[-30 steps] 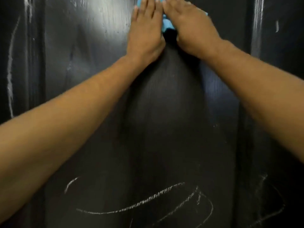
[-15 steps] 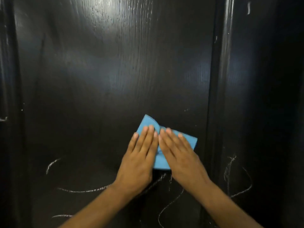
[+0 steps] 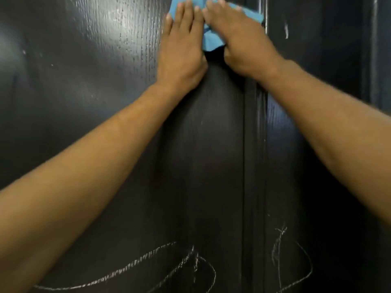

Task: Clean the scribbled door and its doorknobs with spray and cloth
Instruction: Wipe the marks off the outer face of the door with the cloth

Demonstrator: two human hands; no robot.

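Observation:
A dark wood-grain door [image 3: 95, 102] fills the view. Both my hands press a blue cloth [image 3: 212, 40] flat against it near the top edge of the frame. My left hand [image 3: 182, 47] lies on the cloth's left part with straight fingers pointing up. My right hand [image 3: 241, 43] lies on its right part, fingers also straight. White chalk scribbles [image 3: 148, 263] run across the lower door. More scribbles [image 3: 281, 254] mark the panel to the right. No doorknob or spray bottle is in view.
A vertical groove or door edge [image 3: 254, 166] runs down just right of my hands. A short white mark [image 3: 286, 31] sits on the right panel near the top.
Half a second ago the hands and cloth were low on the door just above the scribbles. They have slid upward with the cloth, arms stretched out, and a little to the right.

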